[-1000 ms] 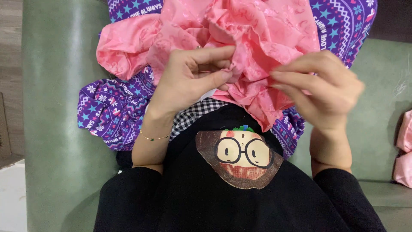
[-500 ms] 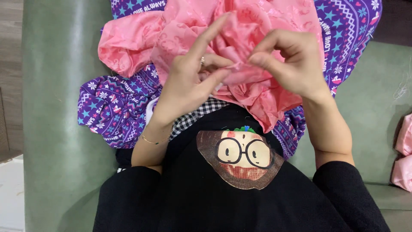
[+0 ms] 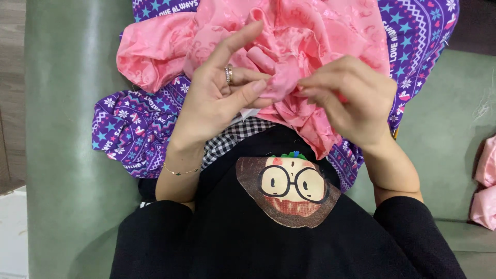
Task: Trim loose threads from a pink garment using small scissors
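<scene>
A crumpled pink satin cloth (image 3: 320, 36) lies bunched on my lap over a purple patterned fabric (image 3: 132, 132). My left hand (image 3: 217, 98), with a ring on one finger and a thin bracelet at the wrist, pinches a fold of the pink cloth between thumb and fingers. My right hand (image 3: 351, 98) grips the same fold from the right, its fingertips almost meeting those of the left hand. Both hands are close together over the middle of the cloth.
I sit on a green leather sofa (image 3: 67, 155). A black top with a cartoon face patch (image 3: 289, 188) and a checked cloth (image 3: 232, 139) lie below the hands. More pink fabric (image 3: 485, 186) sits at the right edge.
My right hand has moved left toward my left hand, until both pinch the same fold of the pink cloth. The left hand's fingers have shifted on the fold.
</scene>
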